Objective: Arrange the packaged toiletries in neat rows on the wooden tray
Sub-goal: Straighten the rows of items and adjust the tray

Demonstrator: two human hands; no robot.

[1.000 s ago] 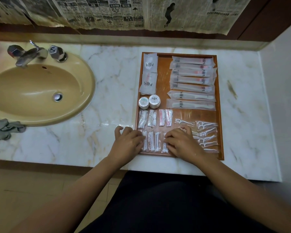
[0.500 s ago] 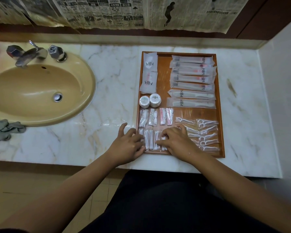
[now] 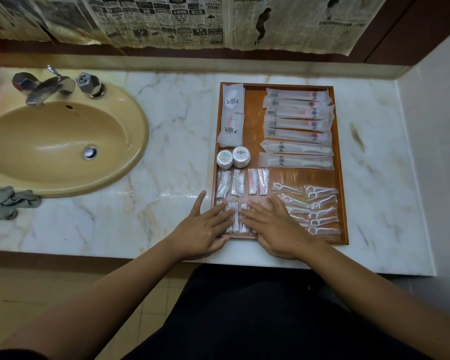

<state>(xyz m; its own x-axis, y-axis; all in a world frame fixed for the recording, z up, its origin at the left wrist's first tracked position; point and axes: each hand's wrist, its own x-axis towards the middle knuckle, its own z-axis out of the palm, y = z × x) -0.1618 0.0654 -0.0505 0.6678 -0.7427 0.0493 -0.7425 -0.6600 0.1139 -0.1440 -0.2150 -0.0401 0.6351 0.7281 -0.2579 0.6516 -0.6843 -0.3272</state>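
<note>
A wooden tray (image 3: 255, 118) lies on the marble counter, filled with packaged toiletries. Long toothbrush and comb packets (image 3: 296, 126) are stacked in a row at its back right, two flat sachets (image 3: 231, 118) and two round soaps (image 3: 233, 158) at the left. Small cotton bud packets (image 3: 242, 181) form a row across the middle, floss picks (image 3: 309, 206) lie at the front right. My left hand (image 3: 203, 229) and my right hand (image 3: 273, 227) lie flat with straight fingers on the front-left cotton bud packets (image 3: 235, 216).
A beige sink (image 3: 63, 141) with a chrome tap (image 3: 47, 87) sits at the left. A grey cloth (image 3: 5, 203) lies on the counter's front left. A white wall (image 3: 437, 152) bounds the counter on the right. Newspaper (image 3: 166, 19) covers the mirror behind.
Both hands have gone from curled fingers to flat, spread fingers over the front cotton bud packets. The tray's other items have not moved.
</note>
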